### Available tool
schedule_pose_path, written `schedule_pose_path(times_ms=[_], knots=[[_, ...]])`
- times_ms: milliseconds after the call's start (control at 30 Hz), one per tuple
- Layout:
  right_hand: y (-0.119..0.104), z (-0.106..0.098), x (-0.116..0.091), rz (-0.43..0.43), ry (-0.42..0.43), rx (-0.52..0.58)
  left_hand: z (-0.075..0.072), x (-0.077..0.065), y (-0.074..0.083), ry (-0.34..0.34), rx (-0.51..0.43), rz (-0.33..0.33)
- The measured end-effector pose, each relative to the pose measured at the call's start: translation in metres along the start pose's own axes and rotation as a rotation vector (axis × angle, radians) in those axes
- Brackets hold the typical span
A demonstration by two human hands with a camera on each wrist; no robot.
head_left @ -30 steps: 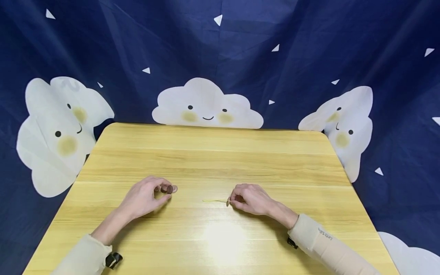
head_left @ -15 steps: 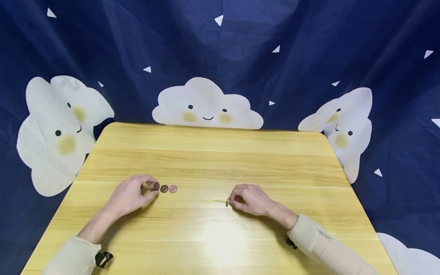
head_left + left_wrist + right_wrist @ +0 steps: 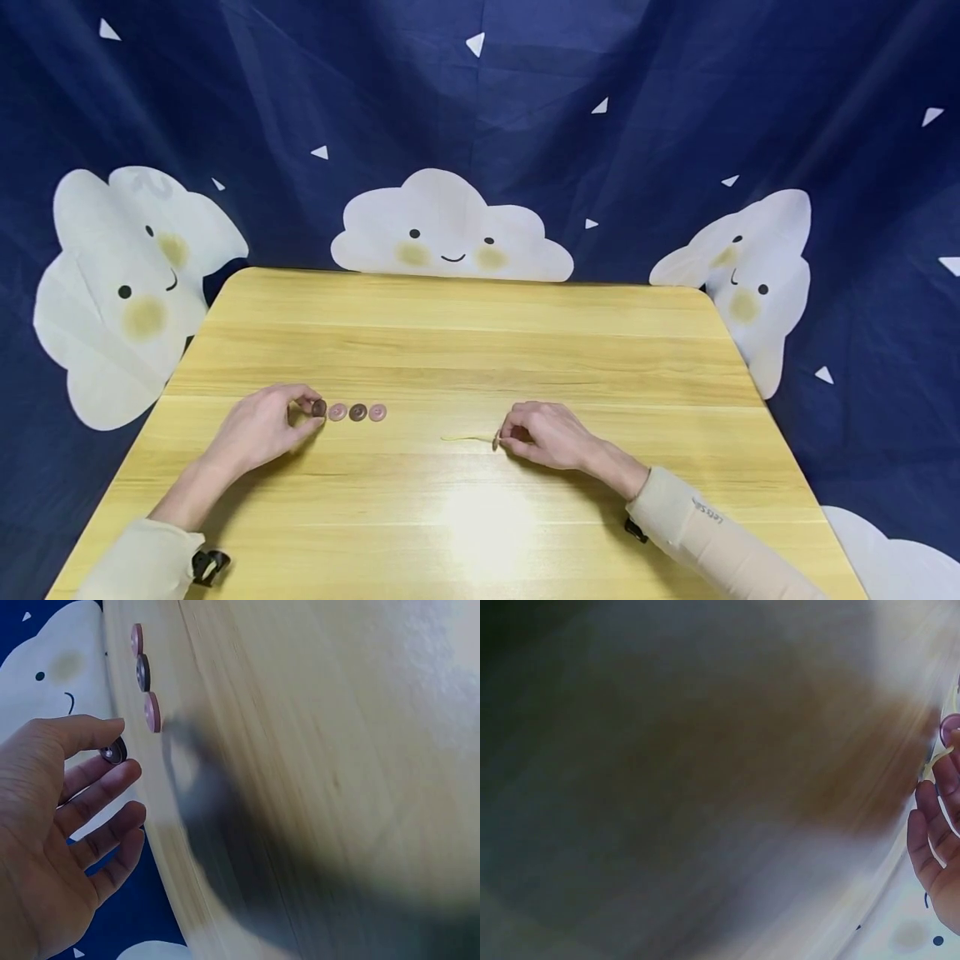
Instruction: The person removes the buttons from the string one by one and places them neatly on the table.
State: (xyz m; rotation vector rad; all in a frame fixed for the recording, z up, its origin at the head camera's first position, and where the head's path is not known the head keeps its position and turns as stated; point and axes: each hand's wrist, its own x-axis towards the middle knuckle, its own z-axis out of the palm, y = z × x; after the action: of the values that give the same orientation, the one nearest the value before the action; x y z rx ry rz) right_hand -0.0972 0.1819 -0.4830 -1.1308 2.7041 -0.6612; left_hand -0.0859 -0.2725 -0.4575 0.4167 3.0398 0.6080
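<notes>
At the left end of a short row, my left hand (image 3: 258, 425) pinches a dark brown button (image 3: 114, 753) between thumb and finger, tilted on edge. To its right lie a pink button (image 3: 338, 412), a dark brown button (image 3: 357, 412) and another pink button (image 3: 378, 412), flat on the table. My right hand (image 3: 546, 435) rests low over the middle right of the table, its fingertips pinching a button (image 3: 496, 442) and a thin yellow string (image 3: 467, 438). The string's free end trails left across the wood. The right wrist view catches only part of that hand, at its edge.
The wooden table (image 3: 480, 350) has rounded far corners. Behind it hangs a dark blue curtain (image 3: 405, 92) with white clouds and triangles. Glare brightens the near middle of the tabletop.
My left hand has moved left in steps, leaving buttons side by side in a row; the second pink one and the dark one now lie on the table. My right hand has stayed put.
</notes>
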Motion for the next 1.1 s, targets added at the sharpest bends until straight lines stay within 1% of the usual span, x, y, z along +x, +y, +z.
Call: schedule_pose_path(times_ms=[200,367,533,800,1100], knots=[[0.0005,-0.0001,0.0001,-0.004,-0.003,0.005,0.0007,0.0,-0.006,-0.005,0.017,-0.011],[0.0009,-0.0002,0.0004,-0.008,-0.003,0.002,0.0012,0.0009,-0.0066,-0.046,0.019,-0.034],[0.0009,0.0,0.0003,-0.009,0.002,0.004,0.0036,0.0025,-0.0075,-0.068,0.029,-0.035],[0.0021,0.0013,0.0004,-0.026,0.023,-0.002,0.0067,0.0034,-0.0087,-0.068,0.038,-0.021],[0.001,0.0008,0.0,-0.014,0.006,0.014,0.0076,0.005,-0.0105,-0.068,0.052,-0.026]])
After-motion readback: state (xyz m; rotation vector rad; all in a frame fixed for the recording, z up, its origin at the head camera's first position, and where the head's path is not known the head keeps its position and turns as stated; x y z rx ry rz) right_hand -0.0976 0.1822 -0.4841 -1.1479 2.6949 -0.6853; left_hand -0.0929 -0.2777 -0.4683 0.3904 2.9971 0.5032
